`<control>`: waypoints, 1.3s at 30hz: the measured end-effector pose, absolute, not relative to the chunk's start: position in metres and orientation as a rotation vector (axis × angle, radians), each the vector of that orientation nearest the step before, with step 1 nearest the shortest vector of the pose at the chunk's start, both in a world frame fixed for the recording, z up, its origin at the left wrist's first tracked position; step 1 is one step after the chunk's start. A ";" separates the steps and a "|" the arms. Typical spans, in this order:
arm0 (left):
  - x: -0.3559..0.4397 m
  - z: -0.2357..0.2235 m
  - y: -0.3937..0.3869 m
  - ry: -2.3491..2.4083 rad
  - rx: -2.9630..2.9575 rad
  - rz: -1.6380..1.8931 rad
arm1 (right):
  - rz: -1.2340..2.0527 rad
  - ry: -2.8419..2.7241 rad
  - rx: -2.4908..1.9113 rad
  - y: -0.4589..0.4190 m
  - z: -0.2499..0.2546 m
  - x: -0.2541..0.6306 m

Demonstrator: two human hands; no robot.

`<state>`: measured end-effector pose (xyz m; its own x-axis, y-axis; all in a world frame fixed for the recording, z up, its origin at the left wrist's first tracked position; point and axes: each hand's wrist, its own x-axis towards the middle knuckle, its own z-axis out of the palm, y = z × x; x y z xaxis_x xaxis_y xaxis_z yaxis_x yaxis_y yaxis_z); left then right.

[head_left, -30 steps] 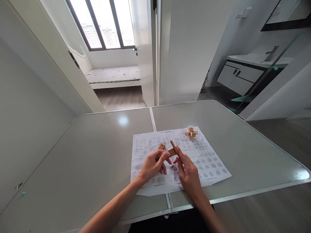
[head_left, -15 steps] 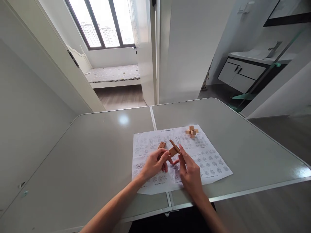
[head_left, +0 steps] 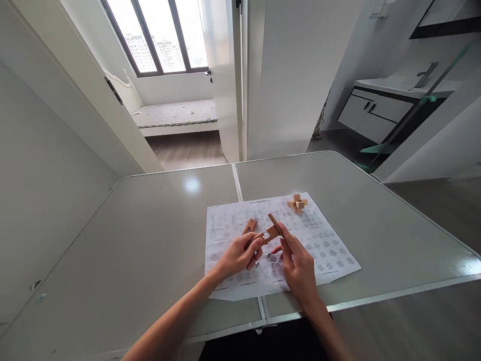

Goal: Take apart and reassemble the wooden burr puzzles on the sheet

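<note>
My left hand (head_left: 242, 252) pinches one end of a notched wooden puzzle piece (head_left: 271, 233) above the printed sheet. My right hand (head_left: 298, 260) grips a flat wooden puzzle piece (head_left: 274, 220), tilted and standing across the far end of the notched one; the two pieces meet there. How far they interlock is hidden by the fingers. Just beyond my left hand lies another wooden piece (head_left: 249, 226) with a slot in it, resting on the sheet. An assembled wooden cross-shaped puzzle (head_left: 297, 203) sits at the sheet's far right corner.
The creased paper sheet (head_left: 225, 220) carries rows of printed puzzle diagrams and lies across the seam (head_left: 236, 181) of the grey folding table (head_left: 161, 240). A metal-trimmed edge (head_left: 376, 299) runs along the table's near side. Beyond are a doorway, a bed and a washbasin cabinet.
My right hand has shifted slightly to the right with the flat piece. More of the notched piece shows between my hands. The loose piece and the cross-shaped puzzle stay in place.
</note>
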<state>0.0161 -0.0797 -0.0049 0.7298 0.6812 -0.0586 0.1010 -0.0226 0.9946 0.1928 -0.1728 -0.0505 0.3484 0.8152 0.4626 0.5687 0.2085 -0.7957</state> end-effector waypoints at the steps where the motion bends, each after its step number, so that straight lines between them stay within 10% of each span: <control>1: 0.016 -0.004 -0.080 0.658 1.553 0.526 | 0.278 -1.333 -1.467 -0.173 -0.051 0.193; 39: 0.028 -0.003 -0.085 0.708 1.530 0.567 | 0.299 -1.429 -1.531 -0.176 -0.049 0.184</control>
<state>0.0276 -0.0851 -0.0029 0.6866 0.7247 -0.0587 0.1012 -0.0153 0.9947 0.1845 -0.1759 -0.0485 0.2767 0.8633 0.4220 0.6213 0.1744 -0.7639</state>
